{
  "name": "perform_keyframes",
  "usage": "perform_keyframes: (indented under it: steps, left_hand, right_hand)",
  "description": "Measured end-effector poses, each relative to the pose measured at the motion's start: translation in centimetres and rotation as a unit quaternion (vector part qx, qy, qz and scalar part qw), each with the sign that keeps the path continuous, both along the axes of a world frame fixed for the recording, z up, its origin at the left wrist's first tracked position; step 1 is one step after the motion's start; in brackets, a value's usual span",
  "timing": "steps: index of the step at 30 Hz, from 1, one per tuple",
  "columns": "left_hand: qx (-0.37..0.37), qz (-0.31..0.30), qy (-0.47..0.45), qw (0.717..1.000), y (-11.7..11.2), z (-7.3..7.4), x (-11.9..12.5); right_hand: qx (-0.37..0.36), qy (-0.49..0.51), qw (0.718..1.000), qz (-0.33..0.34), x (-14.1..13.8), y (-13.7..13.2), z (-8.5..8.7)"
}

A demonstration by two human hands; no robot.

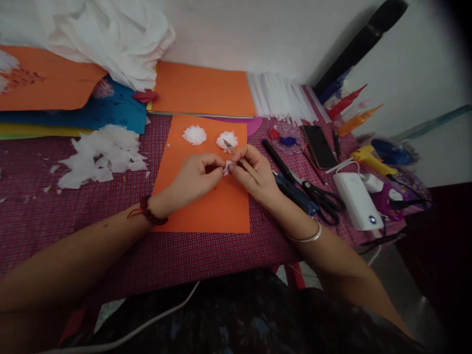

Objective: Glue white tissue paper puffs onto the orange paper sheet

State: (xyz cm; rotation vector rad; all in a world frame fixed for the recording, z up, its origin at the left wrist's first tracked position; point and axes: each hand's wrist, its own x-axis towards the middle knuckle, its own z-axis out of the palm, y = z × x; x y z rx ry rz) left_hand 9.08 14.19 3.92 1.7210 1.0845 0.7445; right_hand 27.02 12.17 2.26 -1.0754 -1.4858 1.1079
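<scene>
My left hand [197,177] is closed in a pinch at one edge of a small piece of white paper [227,168]. My right hand [258,174] pinches the other edge, and a slim brown pencil or brush [250,169] lies across its fingers, tip up and to the left. Both hands are over an orange sheet [206,211]. Near the sheet's top are two fluffy white paper tufts, a left one [194,134] and a right one [229,137]; the tip overlaps the right tuft in view.
A heap of torn white paper [105,155] lies left on the checked cloth [121,250]. Orange sheets [202,88] and white strips [282,96] are at the back. Scissors [320,196], a phone [319,146], a yellow glue gun [372,160] and a white power unit [357,201] lie right.
</scene>
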Motion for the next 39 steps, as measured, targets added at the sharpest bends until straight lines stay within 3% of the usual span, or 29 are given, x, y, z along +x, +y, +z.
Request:
perform_keyframes:
  steps: [6,10,14,21,26,29,33,36,39]
  left_hand:
    - [-0.092,0.000,-0.094,0.991,0.0,-0.3,0.3]
    - [-0.169,0.009,-0.173,0.970,0.4,-1.0,0.2]
    - [-0.213,0.035,-0.237,0.947,0.6,-1.3,0.0]
    - [-0.261,0.078,-0.291,0.917,0.7,-0.9,0.0]
    - [-0.306,0.043,-0.288,0.907,0.3,-0.6,0.2]
    - [-0.280,0.017,-0.222,0.934,0.4,-0.4,0.2]
    - [-0.186,0.052,-0.149,0.970,1.6,0.5,-0.9]
    - [-0.126,0.101,-0.151,0.975,3.1,1.3,-2.2]
    - [-0.110,0.140,-0.160,0.971,4.2,1.3,-3.2]
  right_hand:
    - [0.014,-0.005,1.000,-0.004,0.1,0.0,0.1]
    - [0.009,0.053,0.999,0.004,0.3,0.3,-0.5]
    - [0.007,0.039,0.999,-0.002,0.4,0.4,-0.7]
    - [0.016,0.009,1.000,-0.006,0.4,0.4,-0.5]
    - [0.037,-0.025,0.999,0.002,0.2,0.3,-0.4]
    - [0.052,-0.046,0.998,0.007,0.3,0.3,-0.3]
    - [0.038,0.012,0.999,-0.023,1.3,1.0,-0.2]
    - [0.012,0.049,0.996,-0.072,2.4,1.9,-0.3]
    - [0.004,0.020,0.995,-0.095,3.2,2.7,-0.7]
